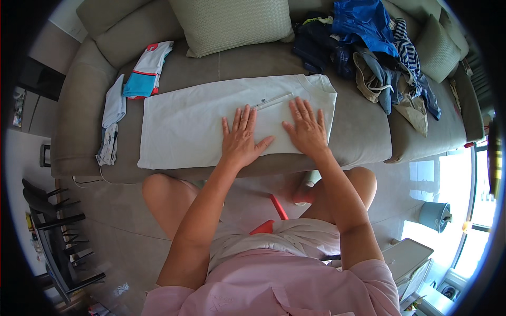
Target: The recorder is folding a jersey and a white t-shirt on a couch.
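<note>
A white shirt (182, 122) lies flat on the seat of a grey sofa (359, 130), folded into a long shape. Its collar is at the right end, and a placket with a small dark mark runs near the middle. My left hand (242, 138) rests palm down on the cloth, left of the placket's lower end, with fingers spread. Palm down too, my right hand (307, 128) presses near the collar end, fingers apart. Neither hand grips anything.
A heap of clothes with blue shorts (363, 23) lies on the sofa's right. At left are a folded white, red and teal garment (148, 71) and a pale blue folded garment (114, 102). Behind stands a woven cushion (237, 23). A red stool (264, 228) shows beneath me.
</note>
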The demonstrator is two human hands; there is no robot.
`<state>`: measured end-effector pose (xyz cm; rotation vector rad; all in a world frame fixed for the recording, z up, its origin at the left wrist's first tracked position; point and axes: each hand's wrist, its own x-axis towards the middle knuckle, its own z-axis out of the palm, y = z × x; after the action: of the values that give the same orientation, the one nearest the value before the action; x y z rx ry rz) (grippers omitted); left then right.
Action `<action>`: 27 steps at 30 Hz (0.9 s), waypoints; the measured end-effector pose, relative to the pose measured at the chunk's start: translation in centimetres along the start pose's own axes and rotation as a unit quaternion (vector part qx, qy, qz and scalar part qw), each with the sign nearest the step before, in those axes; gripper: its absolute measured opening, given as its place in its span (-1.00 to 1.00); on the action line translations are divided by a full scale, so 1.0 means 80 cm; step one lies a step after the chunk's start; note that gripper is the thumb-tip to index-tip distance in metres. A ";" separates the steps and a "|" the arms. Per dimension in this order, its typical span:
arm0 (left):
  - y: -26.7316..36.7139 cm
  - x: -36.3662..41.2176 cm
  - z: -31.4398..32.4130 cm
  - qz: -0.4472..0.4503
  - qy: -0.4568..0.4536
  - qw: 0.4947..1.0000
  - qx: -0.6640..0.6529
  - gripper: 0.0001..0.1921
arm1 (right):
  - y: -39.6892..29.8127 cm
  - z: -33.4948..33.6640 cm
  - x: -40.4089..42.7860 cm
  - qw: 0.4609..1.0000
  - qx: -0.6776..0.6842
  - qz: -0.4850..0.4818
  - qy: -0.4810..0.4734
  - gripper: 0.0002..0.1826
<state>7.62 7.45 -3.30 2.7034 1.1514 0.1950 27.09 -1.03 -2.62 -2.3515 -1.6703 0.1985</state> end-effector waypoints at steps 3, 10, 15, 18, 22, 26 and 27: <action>-0.021 -0.005 -0.011 -0.016 -0.014 1.000 0.002 -0.07 | 0.013 -0.001 0.001 0.999 -0.014 0.020 0.023 -0.28; -0.105 -0.026 -0.028 -0.104 -0.017 0.994 0.024 -0.15 | 0.052 -0.011 -0.013 0.995 -0.033 0.089 0.031 -0.30; -0.201 -0.054 -0.054 -0.191 -0.025 0.980 0.055 -0.16 | 0.067 -0.013 -0.025 0.990 -0.012 0.138 0.017 -0.31; -0.238 -0.055 -0.061 -0.253 -0.018 0.967 0.024 -0.18 | 0.069 -0.016 -0.028 0.980 0.048 0.185 0.051 -0.33; -0.274 -0.045 -0.078 -0.306 -0.001 0.952 0.016 -0.21 | 0.000 -0.044 -0.019 0.989 0.015 0.052 0.140 -0.34; -0.294 -0.036 -0.073 -0.293 0.028 0.955 0.040 -0.21 | -0.071 -0.020 0.004 0.996 -0.015 -0.064 0.068 -0.31; -0.293 -0.031 -0.069 -0.274 0.057 0.958 0.063 -0.21 | -0.075 -0.006 0.010 0.995 -0.016 -0.067 0.068 -0.31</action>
<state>-11.51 22.24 -3.44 2.3742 1.9471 0.1955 22.06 1.54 -0.45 -2.2094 -1.7693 -0.0137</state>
